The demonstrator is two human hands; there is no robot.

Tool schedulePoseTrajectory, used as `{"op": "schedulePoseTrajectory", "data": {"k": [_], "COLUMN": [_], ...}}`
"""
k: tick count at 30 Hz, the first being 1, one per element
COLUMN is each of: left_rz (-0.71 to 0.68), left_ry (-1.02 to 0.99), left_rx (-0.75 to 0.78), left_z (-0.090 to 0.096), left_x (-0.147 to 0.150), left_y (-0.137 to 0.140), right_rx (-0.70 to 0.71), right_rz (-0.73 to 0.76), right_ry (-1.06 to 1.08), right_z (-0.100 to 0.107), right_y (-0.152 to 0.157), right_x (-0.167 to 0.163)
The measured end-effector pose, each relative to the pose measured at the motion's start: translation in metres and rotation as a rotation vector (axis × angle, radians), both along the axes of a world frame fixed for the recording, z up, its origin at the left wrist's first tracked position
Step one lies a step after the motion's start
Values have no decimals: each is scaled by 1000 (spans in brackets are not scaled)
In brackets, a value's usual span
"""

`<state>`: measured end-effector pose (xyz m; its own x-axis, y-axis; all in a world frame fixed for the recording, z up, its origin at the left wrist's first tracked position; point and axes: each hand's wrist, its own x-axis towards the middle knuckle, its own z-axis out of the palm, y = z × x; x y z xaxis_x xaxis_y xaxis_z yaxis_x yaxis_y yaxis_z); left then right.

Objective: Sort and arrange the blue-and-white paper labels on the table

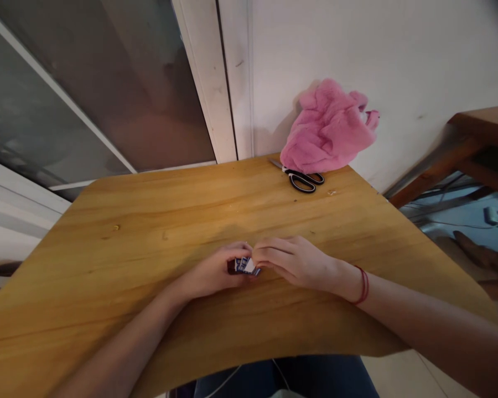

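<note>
A small blue-and-white printed box (246, 265) sits between my two hands, just above the near middle of the wooden table or resting on it; which of these I cannot tell. The thumb and fingers of my left hand (218, 270) are curled around its left side. From the right, my right hand (295, 261) pinches its upper right corner, where a plain white part like a flap shows. The right fingertips are partly hidden behind the knuckles. A red string bracelet (363, 284) circles my right wrist.
Black-handled scissors (302, 180) lie at the table's (149, 204) back right, partly under a fluffy pink cloth (330, 130) against the wall. A tiny yellowish scrap (116, 227) lies on the left. Sliding glass panels (141, 83) border the back left; a wooden stand (435, 160) is at right.
</note>
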<state>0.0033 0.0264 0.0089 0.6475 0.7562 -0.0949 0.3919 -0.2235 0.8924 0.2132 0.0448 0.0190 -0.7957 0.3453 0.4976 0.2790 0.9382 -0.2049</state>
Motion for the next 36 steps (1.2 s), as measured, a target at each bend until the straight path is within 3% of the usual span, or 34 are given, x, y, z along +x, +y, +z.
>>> {"op": "schedulePoseTrajectory", "data": {"k": [15,28,36], "left_rz": [12,18,-20], "left_ry": [21,-2,21], "left_rx": [-4,-32,43], "left_z": [-4,-9,-6], "left_x": [0,0,0], "left_y": [0,1,1], "right_rx": [-42,50,65], "right_rz": [-58,-138,-131], "right_ry": [148,206,214], "right_z": [-7,-10,-8], "right_y": [1,-3,-4], "right_x": [-6,-12,-11]}}
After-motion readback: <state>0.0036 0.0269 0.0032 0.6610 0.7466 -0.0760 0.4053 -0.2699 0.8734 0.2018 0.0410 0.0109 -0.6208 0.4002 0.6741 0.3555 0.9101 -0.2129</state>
